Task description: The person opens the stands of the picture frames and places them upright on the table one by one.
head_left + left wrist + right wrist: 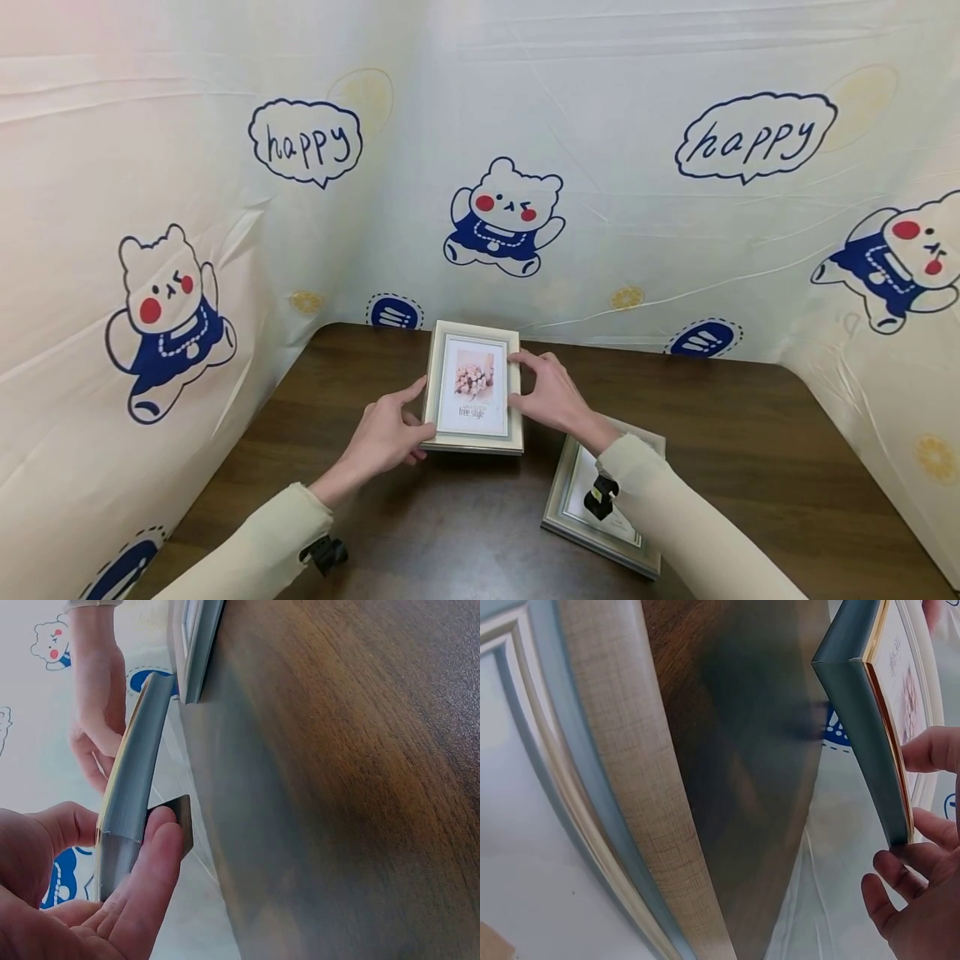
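Note:
A cream picture frame, with a pink flower print and the words "free style", is held up over the table between both hands. My left hand grips its lower left edge, thumb at the front and fingers behind. On the opposite side, my right hand holds the right edge with thumb and fingers. From the left wrist, the frame's grey-blue side is seen edge-on, and a dark flap sticks out behind it by the fingertips.
A second picture frame lies face up on the dark wooden table, partly hidden under the right forearm. A cloth printed with bears and "happy" bubbles surrounds the table's back and sides.

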`<control>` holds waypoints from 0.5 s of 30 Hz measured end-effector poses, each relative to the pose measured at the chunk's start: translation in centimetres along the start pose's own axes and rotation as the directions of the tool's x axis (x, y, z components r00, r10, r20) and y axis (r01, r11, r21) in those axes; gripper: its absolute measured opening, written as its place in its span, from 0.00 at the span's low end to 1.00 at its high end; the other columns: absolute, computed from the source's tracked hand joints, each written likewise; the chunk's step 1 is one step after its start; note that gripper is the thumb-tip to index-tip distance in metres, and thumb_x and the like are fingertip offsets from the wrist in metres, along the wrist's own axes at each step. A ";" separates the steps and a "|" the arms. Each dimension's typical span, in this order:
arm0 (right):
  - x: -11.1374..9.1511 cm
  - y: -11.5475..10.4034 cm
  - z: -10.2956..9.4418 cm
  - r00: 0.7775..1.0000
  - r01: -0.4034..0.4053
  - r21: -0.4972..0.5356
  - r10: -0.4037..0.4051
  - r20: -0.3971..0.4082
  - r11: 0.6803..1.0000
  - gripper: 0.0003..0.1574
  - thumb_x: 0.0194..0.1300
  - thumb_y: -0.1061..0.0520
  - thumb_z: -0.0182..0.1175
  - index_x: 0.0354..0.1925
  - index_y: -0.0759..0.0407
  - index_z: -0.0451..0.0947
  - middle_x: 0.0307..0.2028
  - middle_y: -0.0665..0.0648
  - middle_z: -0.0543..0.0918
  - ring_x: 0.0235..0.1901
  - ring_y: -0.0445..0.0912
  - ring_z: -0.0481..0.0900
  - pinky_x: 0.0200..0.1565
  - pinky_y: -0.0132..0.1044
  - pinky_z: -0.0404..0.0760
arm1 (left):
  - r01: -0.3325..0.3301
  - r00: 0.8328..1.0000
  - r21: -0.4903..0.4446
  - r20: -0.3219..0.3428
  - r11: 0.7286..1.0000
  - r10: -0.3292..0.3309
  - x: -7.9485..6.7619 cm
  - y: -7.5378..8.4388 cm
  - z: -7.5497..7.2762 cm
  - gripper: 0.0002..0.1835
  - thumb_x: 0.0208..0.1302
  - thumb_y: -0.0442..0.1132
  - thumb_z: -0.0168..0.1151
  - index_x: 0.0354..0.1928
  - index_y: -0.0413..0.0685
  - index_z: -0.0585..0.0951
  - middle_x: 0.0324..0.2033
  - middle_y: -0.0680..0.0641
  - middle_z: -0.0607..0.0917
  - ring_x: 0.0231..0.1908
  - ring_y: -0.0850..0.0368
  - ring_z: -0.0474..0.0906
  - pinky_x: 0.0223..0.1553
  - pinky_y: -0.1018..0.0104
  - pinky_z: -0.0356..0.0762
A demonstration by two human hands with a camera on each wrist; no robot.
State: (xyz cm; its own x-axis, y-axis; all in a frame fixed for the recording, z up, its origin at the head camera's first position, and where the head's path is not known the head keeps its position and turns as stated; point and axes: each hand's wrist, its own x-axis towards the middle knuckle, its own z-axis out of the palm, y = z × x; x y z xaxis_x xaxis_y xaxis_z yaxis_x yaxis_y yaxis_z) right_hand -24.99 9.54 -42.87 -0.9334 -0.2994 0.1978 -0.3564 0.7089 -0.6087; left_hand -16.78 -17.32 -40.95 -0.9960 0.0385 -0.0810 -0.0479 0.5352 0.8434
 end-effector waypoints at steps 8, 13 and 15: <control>-0.2 0.0 0.2 1.000 0.004 0.003 -0.003 -0.008 1.000 0.39 0.58 0.52 0.73 0.68 0.50 0.78 0.56 0.60 0.80 0.53 0.55 0.74 0.50 0.52 0.78 | -0.015 1.000 -0.064 -0.009 0.998 0.014 -0.4 0.2 0.0 0.45 0.61 0.28 0.72 0.80 0.44 0.66 0.25 0.46 0.87 0.23 0.44 0.88 0.27 0.51 0.87; -0.4 -0.1 0.2 1.000 0.012 0.018 -0.012 -0.018 1.000 0.39 0.58 0.53 0.73 0.68 0.50 0.78 0.56 0.60 0.80 0.53 0.55 0.74 0.50 0.53 0.78 | -0.034 0.999 -0.074 -0.020 0.997 0.033 -0.5 0.2 -0.1 0.45 0.60 0.28 0.72 0.80 0.45 0.67 0.25 0.46 0.87 0.22 0.44 0.87 0.26 0.49 0.86; -0.4 -0.2 0.2 1.000 0.013 0.023 -0.012 -0.023 1.000 0.39 0.58 0.53 0.73 0.68 0.50 0.78 0.56 0.60 0.80 0.53 0.55 0.74 0.50 0.53 0.78 | -0.038 0.999 -0.077 -0.023 0.996 0.036 -0.5 0.3 -0.1 0.45 0.60 0.28 0.72 0.79 0.46 0.67 0.25 0.46 0.87 0.22 0.44 0.87 0.26 0.49 0.86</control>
State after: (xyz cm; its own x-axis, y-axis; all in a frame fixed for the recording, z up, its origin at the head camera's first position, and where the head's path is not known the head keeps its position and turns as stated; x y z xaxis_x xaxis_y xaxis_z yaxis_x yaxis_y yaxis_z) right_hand -24.55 9.44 -42.99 -0.9297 -0.2933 0.2228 -0.3672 0.6902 -0.6235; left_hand -16.27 -17.30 -40.59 -0.9985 0.0380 -0.0383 -0.0161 0.4668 0.8842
